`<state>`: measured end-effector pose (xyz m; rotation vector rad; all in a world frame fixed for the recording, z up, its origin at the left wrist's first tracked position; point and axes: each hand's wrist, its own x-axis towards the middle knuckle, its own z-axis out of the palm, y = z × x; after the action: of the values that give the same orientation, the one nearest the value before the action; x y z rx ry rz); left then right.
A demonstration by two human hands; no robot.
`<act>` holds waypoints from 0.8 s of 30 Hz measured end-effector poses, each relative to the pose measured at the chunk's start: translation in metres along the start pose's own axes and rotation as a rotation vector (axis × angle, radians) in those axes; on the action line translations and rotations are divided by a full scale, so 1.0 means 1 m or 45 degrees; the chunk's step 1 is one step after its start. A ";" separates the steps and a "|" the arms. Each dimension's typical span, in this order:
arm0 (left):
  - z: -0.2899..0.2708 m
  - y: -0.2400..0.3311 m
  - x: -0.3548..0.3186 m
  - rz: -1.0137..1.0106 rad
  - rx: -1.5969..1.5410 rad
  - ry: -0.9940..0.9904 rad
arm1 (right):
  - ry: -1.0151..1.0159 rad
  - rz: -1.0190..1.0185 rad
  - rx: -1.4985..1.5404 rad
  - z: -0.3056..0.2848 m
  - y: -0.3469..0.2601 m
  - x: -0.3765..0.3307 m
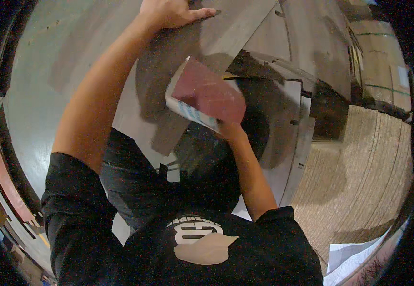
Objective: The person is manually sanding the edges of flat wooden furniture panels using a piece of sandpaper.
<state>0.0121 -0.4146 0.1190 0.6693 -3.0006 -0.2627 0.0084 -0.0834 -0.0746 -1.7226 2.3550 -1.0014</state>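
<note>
My left hand [166,13] reaches to the top of the view and rests flat on a grey-brown panel [235,21], thumb stretched out; the upper edge cuts off part of the hand. Lower and nearer my body, my right hand [230,129] grips a folded sheet of sandpaper [209,90] by its lower right corner. The sandpaper is reddish brown on its face, with a pale back printed in blue. It is tilted and slightly blurred, and whether it touches the panel I cannot tell. Dark shadows fall across the panel around it.
Stacked boards [359,162] with pale, rough edges rise on the right. Behind them stands a strapped pack [383,62]. White paper [352,255] lies at lower right. More flat panels [307,33] lie at upper right. A reddish strip [7,176] runs along the far left.
</note>
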 end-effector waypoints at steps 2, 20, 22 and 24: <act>0.001 -0.002 0.000 0.005 0.003 -0.003 | -0.253 0.187 0.041 0.018 0.021 -0.010; 0.014 -0.007 0.000 -0.047 0.041 -0.111 | -0.028 1.301 0.552 -0.036 -0.128 -0.067; 0.011 -0.005 0.006 -0.051 0.067 -0.149 | 0.548 1.467 1.035 -0.047 -0.158 -0.065; 0.017 -0.006 0.002 0.065 -0.053 0.033 | 0.628 1.252 1.009 -0.055 -0.165 -0.051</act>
<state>0.0112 -0.4184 0.1013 0.5866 -2.9737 -0.3106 0.1427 -0.0412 0.0397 -0.0092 2.0566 -1.8079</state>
